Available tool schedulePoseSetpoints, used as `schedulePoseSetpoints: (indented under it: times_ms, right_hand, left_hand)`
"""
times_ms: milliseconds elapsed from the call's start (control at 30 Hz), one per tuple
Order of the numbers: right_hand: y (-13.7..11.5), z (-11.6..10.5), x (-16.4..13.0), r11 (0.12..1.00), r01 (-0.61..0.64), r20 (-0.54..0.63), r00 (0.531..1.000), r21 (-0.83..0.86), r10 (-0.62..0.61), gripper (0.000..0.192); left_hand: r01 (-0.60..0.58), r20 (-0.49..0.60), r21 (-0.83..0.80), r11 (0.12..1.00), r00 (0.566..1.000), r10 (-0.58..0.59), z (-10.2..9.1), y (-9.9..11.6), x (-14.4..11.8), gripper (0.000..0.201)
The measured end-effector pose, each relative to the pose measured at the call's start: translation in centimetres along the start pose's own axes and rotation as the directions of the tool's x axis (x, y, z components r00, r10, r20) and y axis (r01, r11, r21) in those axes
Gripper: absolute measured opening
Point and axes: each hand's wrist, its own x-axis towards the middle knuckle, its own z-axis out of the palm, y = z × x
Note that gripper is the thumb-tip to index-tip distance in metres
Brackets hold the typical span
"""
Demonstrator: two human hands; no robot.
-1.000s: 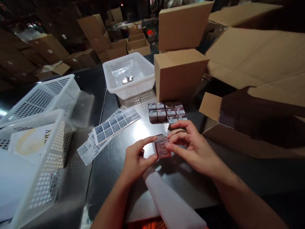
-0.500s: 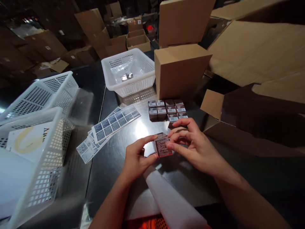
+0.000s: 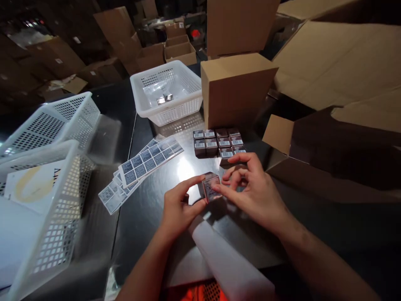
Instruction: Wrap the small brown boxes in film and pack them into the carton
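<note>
My left hand (image 3: 181,205) pinches a small dark printed box (image 3: 211,188) by its left side, thumb below and forefinger at the top edge. My right hand (image 3: 250,188) is closed at the box's right side, its thumb pressed on the printed face and its fingers curled by the edge. Something clear and shiny shows near those fingertips; I cannot make out what it is. Just beyond, small dark boxes (image 3: 205,146) with barcode labels stand in rows, partly hidden by my right hand. Printed label sheets (image 3: 150,163) lie overlapping on the left.
A white basket (image 3: 171,115) with a few small shiny items stands behind. More white baskets (image 3: 59,205) are at the left. A brown carton (image 3: 238,92) stands behind the boxes, and a large open carton (image 3: 278,136) is on the right. A white roll (image 3: 228,259) lies near my body.
The held box has tilted, and my right thumb has slid left over its printed face. My right fingers have curled more. The whole view has shifted slightly.
</note>
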Motion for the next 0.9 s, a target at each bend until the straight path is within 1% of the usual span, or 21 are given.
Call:
schedulePoseSetpoints:
  times_ms: [33, 67, 100, 133, 167, 200, 267, 300, 333, 367, 433, 467, 533, 567, 600, 700, 800, 900]
  right_hand:
    - [0.0, -0.1, 0.0, 0.997, 0.019, -0.066, 0.998, -0.077, -0.024, 0.052]
    - [-0.1, -0.2, -0.1, 0.988, 0.052, -0.109, 0.992, -0.142, -0.068, 0.053]
    - [-0.3, -0.2, -0.2, 0.976, 0.108, -0.109, 0.986, -0.187, -0.13, 0.052]
    - [-0.5, -0.2, -0.4, 0.962, 0.183, -0.066, 0.978, -0.203, -0.2, 0.048]
    - [-0.8, 0.0, -0.7, 0.946, 0.26, 0.024, 0.965, -0.196, -0.26, 0.044]
    - [-1.1, 0.3, -1.2, 0.928, 0.33, 0.136, 0.941, -0.173, -0.309, 0.041]
    - [-1.5, 1.6, -2.2, 0.885, 0.44, 0.347, 0.862, -0.154, -0.369, 0.038]
    - [-1.6, 2.5, -2.8, 0.853, 0.491, 0.416, 0.822, -0.175, -0.388, 0.04]
    - [-1.6, 3.5, -3.3, 0.813, 0.539, 0.455, 0.793, -0.218, -0.404, 0.043]
    - [-1.6, 4.6, -3.8, 0.763, 0.585, 0.471, 0.774, -0.275, -0.423, 0.047]
    - [-1.1, 6.5, -4.5, 0.667, 0.637, 0.447, 0.762, -0.388, -0.468, 0.05]
    - [-0.9, 7.2, -4.7, 0.634, 0.643, 0.422, 0.763, -0.43, -0.489, 0.046]
    - [-0.3, 8.1, -4.7, 0.6, 0.643, 0.372, 0.766, -0.476, -0.525, 0.025]
    - [-0.1, 8.3, -4.5, 0.597, 0.646, 0.354, 0.762, -0.476, -0.542, 0.015]
    - [0.1, 8.3, -4.3, 0.601, 0.652, 0.342, 0.757, -0.462, -0.558, 0.013]
    - [0.5, 7.7, -3.5, 0.619, 0.693, 0.351, 0.721, -0.37, -0.597, 0.023]
    - [0.7, 7.0, -3.0, 0.61, 0.736, 0.376, 0.675, -0.294, -0.634, 0.025]
    - [0.6, 6.7, -2.7, 0.577, 0.762, 0.38, 0.647, -0.295, -0.661, 0.027]
  left_hand:
    - [0.044, -0.037, 0.006, 0.999, 0.998, -0.044, 0.0, 0.0, 0.1, 0.045]
    - [0.09, -0.096, 0.013, 0.996, 0.991, -0.089, -0.1, 0.0, 0.2, 0.047]
    - [0.131, -0.174, 0.025, 0.991, 0.977, -0.125, -0.2, 0.0, 0.4, 0.05]
    - [0.162, -0.262, 0.039, 0.986, 0.954, -0.146, -0.4, -0.1, 0.6, 0.051]
    - [0.183, -0.348, 0.053, 0.982, 0.925, -0.154, -0.6, -0.3, 0.9, 0.052]
    - [0.2, -0.419, 0.067, 0.978, 0.895, -0.154, -0.9, -0.4, 1.2, 0.052]
    - [0.234, -0.512, 0.08, 0.969, 0.843, -0.162, -1.3, -0.8, 1.8, 0.051]
    - [0.253, -0.531, 0.077, 0.964, 0.829, -0.175, -1.5, -1.0, 2.0, 0.051]
    - [0.27, -0.54, 0.065, 0.961, 0.819, -0.193, -1.5, -1.2, 2.3, 0.051]
    - [0.281, -0.542, 0.041, 0.959, 0.813, -0.215, -1.5, -1.4, 2.4, 0.052]
    - [0.283, -0.522, -0.053, 0.958, 0.809, -0.268, -1.3, -1.9, 2.6, 0.054]
    - [0.276, -0.503, -0.114, 0.954, 0.813, -0.295, -1.0, -2.0, 2.6, 0.055]
    - [0.26, -0.467, -0.223, 0.94, 0.817, -0.337, -0.6, -2.4, 2.6, 0.056]
    - [0.255, -0.454, -0.257, 0.932, 0.819, -0.349, -0.4, -2.5, 2.6, 0.056]
    - [0.254, -0.446, -0.278, 0.927, 0.82, -0.358, -0.3, -2.5, 2.6, 0.055]
    - [0.259, -0.418, -0.309, 0.915, 0.827, -0.375, -0.2, -2.6, 2.6, 0.053]
    - [0.283, -0.392, -0.295, 0.912, 0.835, -0.386, -0.3, -2.6, 2.7, 0.051]
    - [0.29, -0.391, -0.255, 0.922, 0.841, -0.373, -0.4, -2.9, 2.9, 0.049]
